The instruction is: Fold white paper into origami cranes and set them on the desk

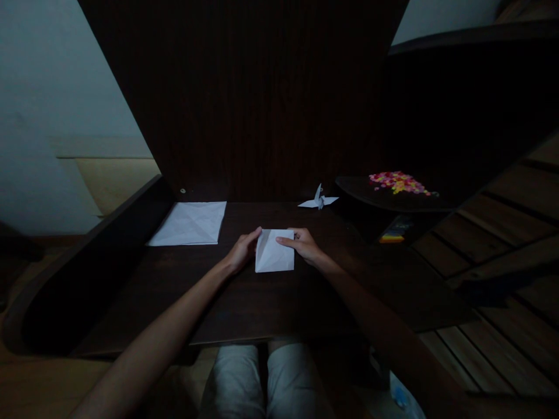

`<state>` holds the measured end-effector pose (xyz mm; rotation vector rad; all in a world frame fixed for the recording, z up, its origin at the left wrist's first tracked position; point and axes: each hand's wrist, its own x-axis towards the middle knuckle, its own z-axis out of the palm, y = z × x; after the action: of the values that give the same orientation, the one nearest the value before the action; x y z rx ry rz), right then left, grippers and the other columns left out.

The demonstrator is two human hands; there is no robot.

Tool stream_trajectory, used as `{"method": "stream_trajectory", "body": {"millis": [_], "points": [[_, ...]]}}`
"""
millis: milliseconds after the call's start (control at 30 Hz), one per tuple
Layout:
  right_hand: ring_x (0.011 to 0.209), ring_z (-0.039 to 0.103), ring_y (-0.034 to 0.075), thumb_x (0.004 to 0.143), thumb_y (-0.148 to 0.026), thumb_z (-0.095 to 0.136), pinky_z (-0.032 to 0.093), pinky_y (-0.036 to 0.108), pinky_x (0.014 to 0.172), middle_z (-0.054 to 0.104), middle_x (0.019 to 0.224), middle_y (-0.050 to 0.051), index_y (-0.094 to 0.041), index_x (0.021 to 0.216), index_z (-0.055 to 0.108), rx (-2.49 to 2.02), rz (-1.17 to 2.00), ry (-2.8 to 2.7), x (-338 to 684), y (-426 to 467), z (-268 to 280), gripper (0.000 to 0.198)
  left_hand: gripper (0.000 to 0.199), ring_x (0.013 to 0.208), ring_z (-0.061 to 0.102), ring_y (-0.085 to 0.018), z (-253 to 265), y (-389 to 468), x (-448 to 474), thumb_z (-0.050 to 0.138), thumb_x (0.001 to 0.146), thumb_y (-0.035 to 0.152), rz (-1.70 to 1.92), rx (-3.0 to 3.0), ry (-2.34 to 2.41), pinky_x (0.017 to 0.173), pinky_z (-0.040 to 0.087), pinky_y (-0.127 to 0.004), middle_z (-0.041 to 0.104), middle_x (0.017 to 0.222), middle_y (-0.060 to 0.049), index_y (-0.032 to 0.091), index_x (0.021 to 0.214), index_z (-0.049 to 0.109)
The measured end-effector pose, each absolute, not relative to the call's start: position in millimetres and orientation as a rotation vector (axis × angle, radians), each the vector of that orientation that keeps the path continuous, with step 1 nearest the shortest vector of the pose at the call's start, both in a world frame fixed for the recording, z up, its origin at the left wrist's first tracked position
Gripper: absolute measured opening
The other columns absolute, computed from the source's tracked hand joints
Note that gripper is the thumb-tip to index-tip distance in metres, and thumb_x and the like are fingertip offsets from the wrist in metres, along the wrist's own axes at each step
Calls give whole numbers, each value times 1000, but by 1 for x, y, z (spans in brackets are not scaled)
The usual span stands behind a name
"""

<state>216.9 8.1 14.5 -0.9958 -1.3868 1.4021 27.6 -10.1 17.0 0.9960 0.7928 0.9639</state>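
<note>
The paper (276, 256) hides most fingers of the right hand (308, 247) and some of the left hand (243, 250). Bits (399, 182) on the right shelf (356, 186) are too small to identify; below, a yellow-edged thing (393, 238) sinks into shadow. The view's near edge cuts off both legs (288, 372); its far edge, the panel (240, 87).

A dark wooden desk (244, 308) carries a white paper stack (192, 224) and a folded paper crane (321, 202).
</note>
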Motion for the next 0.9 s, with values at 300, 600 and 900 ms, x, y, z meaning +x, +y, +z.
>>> {"method": "stream_trajectory", "body": {"millis": [300, 600, 900], "points": [[54, 53, 11, 54, -39, 79, 41, 23, 53, 60, 59, -2, -14, 63, 64, -972, 1369, -1428, 212, 9, 14, 31, 40, 67, 65, -17, 27, -20, 30, 78, 62, 39, 909, 1261, 952, 65, 48, -26, 72, 77, -5, 12, 90, 68], [70, 64, 18, 52, -33, 81, 49, 30, 68, 70, 74, 4, -13, 79, 70, -949, 1436, -1437, 214, 6, 14, 36, 33, 63, 64, -16, 20, -15, 28, 75, 65, 38, 961, 1319, 986, 60, 48, -25, 69, 71, -5, 11, 82, 66], [67, 64, 18, 55, -34, 78, 48, 29, 62, 72, 80, 5, -14, 81, 71, -1042, 1375, -1286, 218, 10, 14, 33, 63, 74, 63, -14, 19, -17, 26, 74, 67, 23, 985, 1398, 733, 65, 48, -24, 64, 92, -4, 22, 121, 43]]}}
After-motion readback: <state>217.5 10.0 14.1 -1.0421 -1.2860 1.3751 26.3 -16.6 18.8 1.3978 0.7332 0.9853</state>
